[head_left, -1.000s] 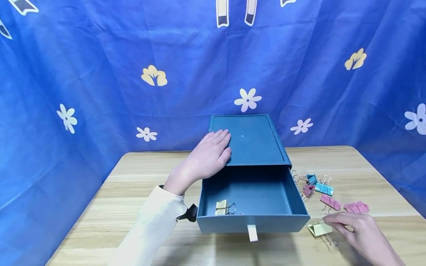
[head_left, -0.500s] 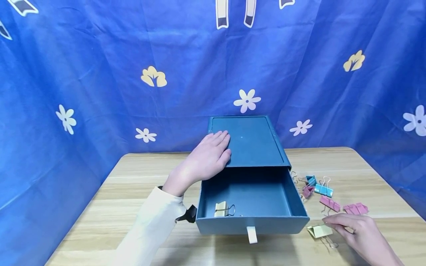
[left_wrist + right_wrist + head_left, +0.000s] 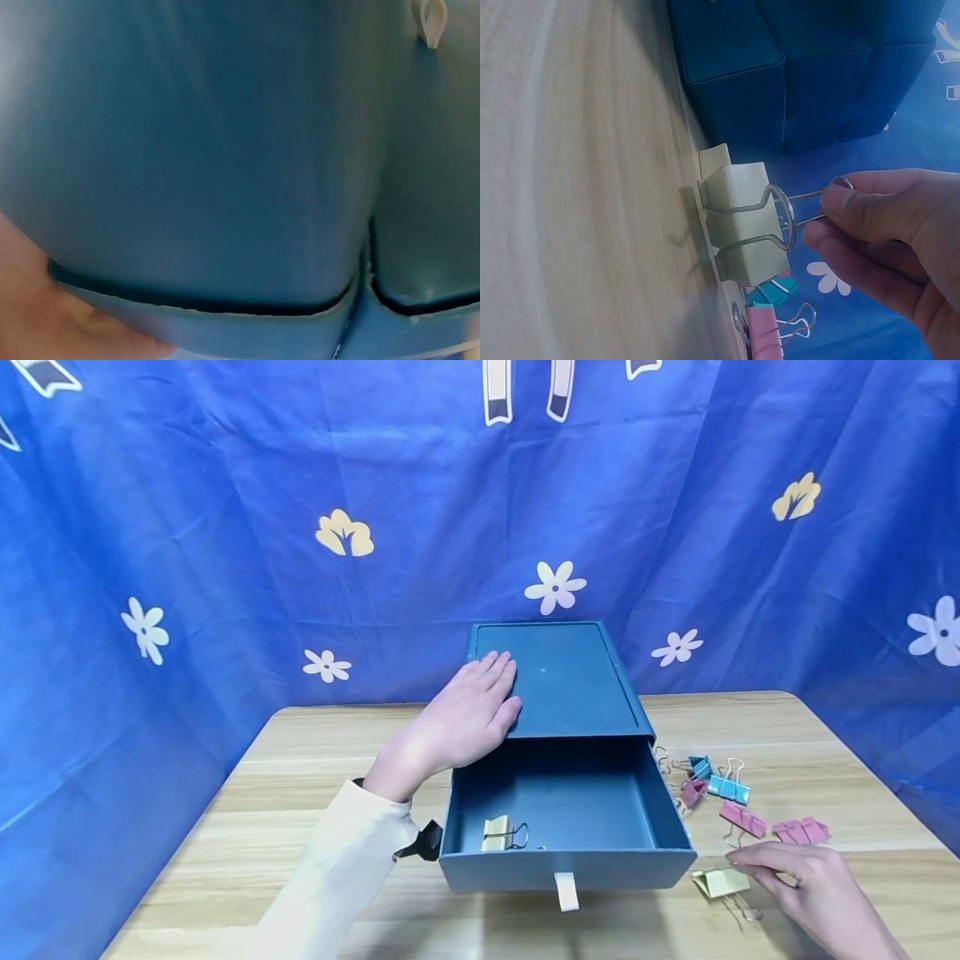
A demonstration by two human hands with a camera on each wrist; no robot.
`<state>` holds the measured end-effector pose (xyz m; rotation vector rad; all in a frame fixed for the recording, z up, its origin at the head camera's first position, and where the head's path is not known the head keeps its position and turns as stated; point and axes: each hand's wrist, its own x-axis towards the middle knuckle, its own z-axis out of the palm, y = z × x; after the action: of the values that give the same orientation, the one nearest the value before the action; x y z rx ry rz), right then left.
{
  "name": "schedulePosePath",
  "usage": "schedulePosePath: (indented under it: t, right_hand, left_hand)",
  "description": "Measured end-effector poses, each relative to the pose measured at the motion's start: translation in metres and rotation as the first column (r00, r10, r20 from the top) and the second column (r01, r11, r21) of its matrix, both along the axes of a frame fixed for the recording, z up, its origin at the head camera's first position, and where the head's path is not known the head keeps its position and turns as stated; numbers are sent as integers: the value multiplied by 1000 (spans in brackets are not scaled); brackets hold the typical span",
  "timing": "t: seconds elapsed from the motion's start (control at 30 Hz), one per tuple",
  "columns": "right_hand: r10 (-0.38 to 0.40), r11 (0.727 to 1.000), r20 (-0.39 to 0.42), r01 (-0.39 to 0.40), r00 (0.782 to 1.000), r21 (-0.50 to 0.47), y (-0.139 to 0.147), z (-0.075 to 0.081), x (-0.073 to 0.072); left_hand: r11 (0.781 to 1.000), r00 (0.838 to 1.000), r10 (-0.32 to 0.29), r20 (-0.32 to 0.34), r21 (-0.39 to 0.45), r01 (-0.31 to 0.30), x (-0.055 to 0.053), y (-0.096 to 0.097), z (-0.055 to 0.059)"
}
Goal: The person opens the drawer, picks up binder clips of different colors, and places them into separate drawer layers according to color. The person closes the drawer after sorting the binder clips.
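My left hand (image 3: 465, 714) rests, fingers extended, on the top left of a dark blue box (image 3: 573, 685); the left wrist view shows part of this hand at the box's edge. The box's drawer (image 3: 637, 870) is pulled out toward me. One pale yellow binder clip (image 3: 496, 833) lies inside, at the drawer's front left. To the drawer's right, my right hand (image 3: 817, 881) pinches a wire handle of another pale yellow binder clip (image 3: 746, 217) between thumb and fingers. Its body sits close over the wooden table (image 3: 592, 187).
Several loose binder clips lie right of the drawer: pink clips (image 3: 801, 831), a light blue one (image 3: 729, 789), and darker ones against the box's side. A white pull tab (image 3: 567, 891) hangs from the drawer front. A blue patterned curtain (image 3: 420, 593) stands behind the table.
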<state>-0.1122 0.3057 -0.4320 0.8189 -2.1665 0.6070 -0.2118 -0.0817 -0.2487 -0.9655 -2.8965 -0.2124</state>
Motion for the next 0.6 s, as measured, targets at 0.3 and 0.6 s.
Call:
schedulePosePath:
  t: [0.3,0.6]
  right_hand:
    - [-2,1000,-1,2,1000,2,0,0,0]
    - [-4,1000,14,4,1000,10,-1,2,1]
  left_hand:
    - [1000,1000,10,5,-6,-10,1,1,2]
    - [1000,1000,19,12,3,-19,-1,1,-1]
